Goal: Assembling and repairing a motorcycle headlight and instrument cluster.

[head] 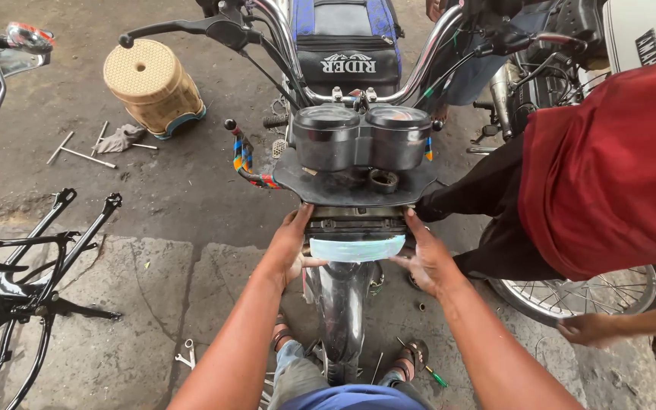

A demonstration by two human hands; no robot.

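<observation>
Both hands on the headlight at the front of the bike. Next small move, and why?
Probably steady the headlight and nudge it up toward the black bracket beneath the twin gauges. The left hand and right hand cup its two sides, it sits just above the front fender, and no tool is in either hand.

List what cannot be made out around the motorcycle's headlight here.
Head view:
- Headlight: only its top rim shows; the mount plate covers the rest.
- Left hand and right hand: fingertips hidden beside the headlight.
- Twin gauges: dials face away.
- Front wheel: hidden under the front fender.
</observation>
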